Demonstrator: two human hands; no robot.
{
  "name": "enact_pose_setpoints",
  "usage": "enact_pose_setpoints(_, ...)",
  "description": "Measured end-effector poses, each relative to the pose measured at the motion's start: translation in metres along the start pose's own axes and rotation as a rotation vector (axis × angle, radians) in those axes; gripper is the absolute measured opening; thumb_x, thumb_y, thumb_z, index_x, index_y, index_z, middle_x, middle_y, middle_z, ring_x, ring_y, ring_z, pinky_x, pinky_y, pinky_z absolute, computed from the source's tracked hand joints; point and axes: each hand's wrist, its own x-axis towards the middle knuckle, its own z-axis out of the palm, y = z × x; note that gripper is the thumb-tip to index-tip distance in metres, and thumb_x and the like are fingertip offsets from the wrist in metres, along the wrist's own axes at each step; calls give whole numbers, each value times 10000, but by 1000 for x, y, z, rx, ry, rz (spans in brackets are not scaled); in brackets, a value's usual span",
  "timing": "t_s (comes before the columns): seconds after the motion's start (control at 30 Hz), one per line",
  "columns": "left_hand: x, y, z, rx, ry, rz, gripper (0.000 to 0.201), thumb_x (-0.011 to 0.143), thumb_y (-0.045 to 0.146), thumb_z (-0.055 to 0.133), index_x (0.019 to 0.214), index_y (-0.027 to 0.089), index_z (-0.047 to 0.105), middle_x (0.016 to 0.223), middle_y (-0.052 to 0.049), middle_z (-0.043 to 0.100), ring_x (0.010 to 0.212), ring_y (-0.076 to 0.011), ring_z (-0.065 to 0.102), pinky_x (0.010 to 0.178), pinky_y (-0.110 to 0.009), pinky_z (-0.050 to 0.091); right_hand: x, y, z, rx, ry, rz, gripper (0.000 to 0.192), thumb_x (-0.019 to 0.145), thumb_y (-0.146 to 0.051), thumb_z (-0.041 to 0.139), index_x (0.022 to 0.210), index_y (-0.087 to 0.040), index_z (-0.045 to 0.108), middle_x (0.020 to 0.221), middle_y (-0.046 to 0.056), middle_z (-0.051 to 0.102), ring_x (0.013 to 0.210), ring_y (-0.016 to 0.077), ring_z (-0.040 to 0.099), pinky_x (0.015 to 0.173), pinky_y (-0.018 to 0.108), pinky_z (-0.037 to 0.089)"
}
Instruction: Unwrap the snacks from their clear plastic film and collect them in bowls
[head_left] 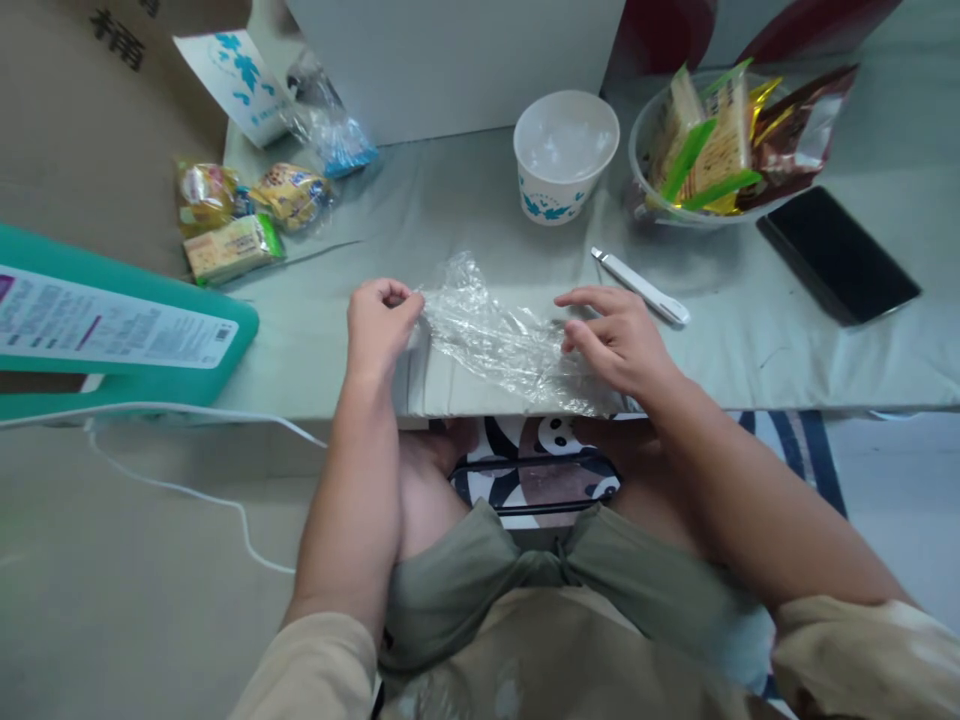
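A crumpled clear plastic bag point(502, 335) lies spread on the cloth-covered table between my hands. The fingers of my left hand point(382, 320) pinch its left corner. Over the bag's right side is my right hand point(619, 335), fingers apart and bent, with nothing gripped in it. Whether its fingertips touch the film is hard to see. Just beyond my right hand lies a white utility knife point(641, 287). A paper cup point(564, 155) with a blue leaf print stands upright farther back.
A clear bowl point(645, 190) of packaged snacks stands at the back right, beside a black phone point(840, 255). Wrapped snacks point(236, 248) and another plastic bag point(330, 125) lie at the left. A green container point(187, 340) and a white cable point(195, 408) are nearer.
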Motion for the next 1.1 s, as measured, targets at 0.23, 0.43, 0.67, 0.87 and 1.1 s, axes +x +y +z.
enact_pose_setpoints(0.23, -5, -1, 3, 75, -15, 189, 119, 735, 194, 710, 843, 222, 670, 985, -36, 674, 962, -202, 624, 948, -345, 482, -1, -8, 0, -190, -113, 167, 622, 729, -352, 770, 1323, -227, 634, 943, 80, 751, 1002, 342, 660, 878, 485, 465)
enact_pose_setpoints(0.43, -13, 10, 7, -90, -179, 207, 123, 720, 208, 680, 622, 204, 606, 1047, -64, 700, 1078, -236, 664, 981, -386, 516, -1, -14, -15, 46, -222, 204, 256, 820, -470, 695, 827, -214, 680, 689, 14, 626, 647, 175, 551, 645, 334, 399)
enact_pose_setpoints(0.67, -10, 13, 10, -521, -97, -116, 280, 763, 486, 725, 800, 242, 593, 915, -54, 702, 979, -197, 706, 845, -311, 590, 3, -18, -17, 739, 38, 529, 293, 865, -498, 648, 795, -239, 530, 761, 10, 668, 601, 141, 614, 562, 295, 469)
enact_pose_setpoints(0.87, -48, 37, 24, -658, -788, -428, 755, 750, 888, 493, 932, 183, 689, 1052, -211, 762, 1083, -329, 743, 883, -448, 649, 4, -11, 4, 927, 134, 672, 282, 820, -354, 641, 873, -276, 374, 672, -27, 628, 532, 164, 606, 471, 295, 458)
enact_pose_setpoints(1.1, -54, 39, 39, -742, -730, -322, 582, 747, 755, 668, 999, 245, 543, 1274, -152, 735, 1245, -334, 701, 941, -463, 642, -15, -24, 15, 543, -75, 459, 606, 837, -302, 624, 1375, -286, 347, 852, 7, 671, 600, 175, 630, 533, 330, 518)
